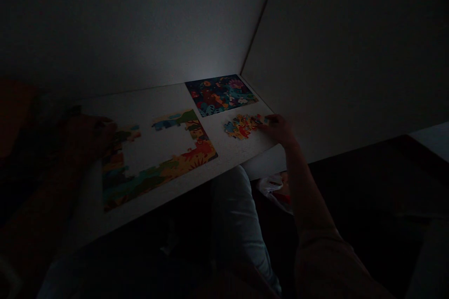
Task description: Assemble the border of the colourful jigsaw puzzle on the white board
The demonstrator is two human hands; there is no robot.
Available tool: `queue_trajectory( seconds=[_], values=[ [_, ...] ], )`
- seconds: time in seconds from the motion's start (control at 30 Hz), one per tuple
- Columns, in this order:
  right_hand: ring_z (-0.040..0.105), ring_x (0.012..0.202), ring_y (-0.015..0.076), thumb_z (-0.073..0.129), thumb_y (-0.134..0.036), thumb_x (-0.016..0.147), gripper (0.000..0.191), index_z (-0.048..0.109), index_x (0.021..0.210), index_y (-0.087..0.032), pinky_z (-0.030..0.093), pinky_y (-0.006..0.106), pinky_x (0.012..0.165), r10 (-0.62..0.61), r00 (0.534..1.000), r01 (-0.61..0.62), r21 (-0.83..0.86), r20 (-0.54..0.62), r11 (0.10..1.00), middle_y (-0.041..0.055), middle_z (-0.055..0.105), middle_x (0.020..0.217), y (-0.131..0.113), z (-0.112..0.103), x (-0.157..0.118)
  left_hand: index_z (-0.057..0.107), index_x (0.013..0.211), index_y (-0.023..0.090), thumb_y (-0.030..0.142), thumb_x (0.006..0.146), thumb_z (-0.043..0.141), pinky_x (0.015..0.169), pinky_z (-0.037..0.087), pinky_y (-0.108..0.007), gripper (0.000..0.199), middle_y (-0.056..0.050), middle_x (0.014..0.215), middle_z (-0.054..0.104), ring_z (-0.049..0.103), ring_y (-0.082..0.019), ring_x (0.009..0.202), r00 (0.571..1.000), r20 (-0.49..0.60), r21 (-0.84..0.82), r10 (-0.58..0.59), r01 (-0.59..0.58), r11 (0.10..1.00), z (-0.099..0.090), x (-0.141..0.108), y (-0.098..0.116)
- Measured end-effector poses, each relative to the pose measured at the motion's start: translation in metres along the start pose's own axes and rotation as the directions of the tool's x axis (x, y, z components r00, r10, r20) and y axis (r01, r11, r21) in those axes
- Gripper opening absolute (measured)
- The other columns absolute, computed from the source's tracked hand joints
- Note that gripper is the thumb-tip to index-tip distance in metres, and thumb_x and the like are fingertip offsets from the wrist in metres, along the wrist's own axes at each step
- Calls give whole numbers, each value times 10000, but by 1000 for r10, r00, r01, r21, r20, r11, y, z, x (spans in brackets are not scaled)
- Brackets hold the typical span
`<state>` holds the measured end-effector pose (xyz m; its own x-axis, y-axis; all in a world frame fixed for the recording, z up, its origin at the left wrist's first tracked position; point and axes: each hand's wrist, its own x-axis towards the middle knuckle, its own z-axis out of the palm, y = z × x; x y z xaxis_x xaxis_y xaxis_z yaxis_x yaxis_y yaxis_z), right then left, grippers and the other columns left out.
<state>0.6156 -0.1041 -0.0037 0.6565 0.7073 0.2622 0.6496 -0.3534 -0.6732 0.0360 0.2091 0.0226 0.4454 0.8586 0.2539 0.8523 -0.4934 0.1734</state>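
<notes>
A partly assembled jigsaw puzzle lies on the white table, its colourful border joined around a gap in the middle. The top edge of the border has a break left of centre. My left hand is at the puzzle's upper left corner, but its fingers are too dark to read. To the right is a heap of loose puzzle pieces. My right hand is at the heap's right side, thumb and fingers closed together on what looks like a small puzzle piece.
A dark blue picture sheet with animals and plants lies at the back of the white table. Walls rise behind and to the right. My knee is under the front edge, near a plastic bag. The scene is very dim.
</notes>
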Motion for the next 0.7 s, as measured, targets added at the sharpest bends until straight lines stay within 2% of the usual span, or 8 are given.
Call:
queue_trajectory(
  seconds=[0.1,0.2,0.3,0.37,0.43,0.5,0.6,0.7],
  values=[
    [710,1048,341,888,-821,757,659,719,1119,-297,608,538,915,-143,987,151,114,-72,982,142,772,1181,-42,13,0,724,1146,220,578,1089,423,1211,494,-482,471,-73,1256,777,643,-294,1288,998,-56,-53,8,-11,999,4,-6,-3],
    [720,1208,370,876,-622,906,528,726,1310,-317,598,572,1021,-435,893,407,206,117,890,128,765,1363,-128,56,-5,736,1150,226,597,1107,431,1239,491,-484,483,-68,1218,753,625,-268,1264,999,-48,-137,-5,-2,991,3,-11,0],
    [665,1399,393,859,-410,968,498,729,1440,-320,486,618,1227,-719,581,658,302,381,690,104,761,1488,-228,120,-14,751,1094,213,578,1082,485,1179,524,-536,452,-139,1193,766,657,-324,1234,996,-90,-218,-16,-3,976,7,-13,-2],
    [638,1453,376,809,-320,995,539,709,1524,-334,458,596,1263,-795,374,722,388,477,573,74,745,1555,-278,163,-17,755,1099,219,562,1086,493,1122,549,-519,432,-137,1151,771,681,-314,1157,994,-108,-270,3,-32,962,12,-13,-7],
    [626,1478,356,760,-254,994,662,634,1636,-355,463,576,1267,-808,252,733,440,533,519,50,695,1645,-302,199,-16,759,1109,236,554,1098,506,1088,556,-486,408,-121,1103,769,693,-297,1110,990,-140,-312,14,-57,948,17,-13,-13],
    [607,1512,356,710,-211,991,746,563,1709,-348,459,588,1268,-795,250,746,413,553,523,61,639,1710,-303,222,-10,753,1095,258,556,1099,526,1058,561,-468,375,-103,1076,769,698,-289,1081,988,-151,-333,15,-65,941,21,-13,-17],
    [618,1498,388,657,-219,1023,633,627,1650,-299,462,620,1226,-770,365,769,297,523,566,126,664,1655,-284,235,-4,744,1106,247,546,1111,543,1005,564,-455,361,-103,1070,770,702,-278,1035,983,-183,-382,-8,-64,922,25,-11,-21],
    [690,1342,417,732,-420,1052,463,742,1490,-271,501,608,1124,-739,457,765,205,494,611,164,732,1480,-275,237,-10,751,1100,238,532,1092,608,982,563,-443,328,-93,1034,753,701,-269,1005,984,-178,-393,9,-79,916,26,-9,-19]
  ],
)
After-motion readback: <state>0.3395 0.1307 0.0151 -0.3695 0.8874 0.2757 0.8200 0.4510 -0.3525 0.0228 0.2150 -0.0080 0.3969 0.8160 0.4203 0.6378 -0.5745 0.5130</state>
